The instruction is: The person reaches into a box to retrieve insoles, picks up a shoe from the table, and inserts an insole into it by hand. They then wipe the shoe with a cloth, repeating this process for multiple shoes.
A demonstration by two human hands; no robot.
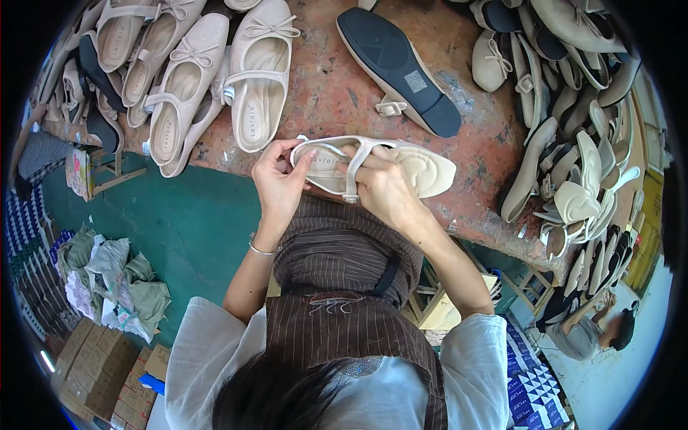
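Observation:
Both my hands are on a beige strap shoe (315, 185), held sole-down at the table's near edge with its heel to the left. At the heel, my left hand (281, 175) pinches the rim, thumb inside against the printed insole and fingers outside. My right hand (387, 185) grips the shoe by its strap (352, 172), fingers reaching into the opening; their tips are partly hidden. A cream padded insole piece (428, 172) shows beyond my right hand at the toe end. Whether it joins the printed heel part, I cannot tell.
Behind lies an upturned shoe (398, 68) with a dark sole. Finished-looking beige shoes (188, 86) stand at the left; more shoes and loose insoles (577, 193) crowd the table's right side. Cloth bundles (107, 279) and cartons (93, 365) occupy the left floor. Another person (580, 337) is at far right.

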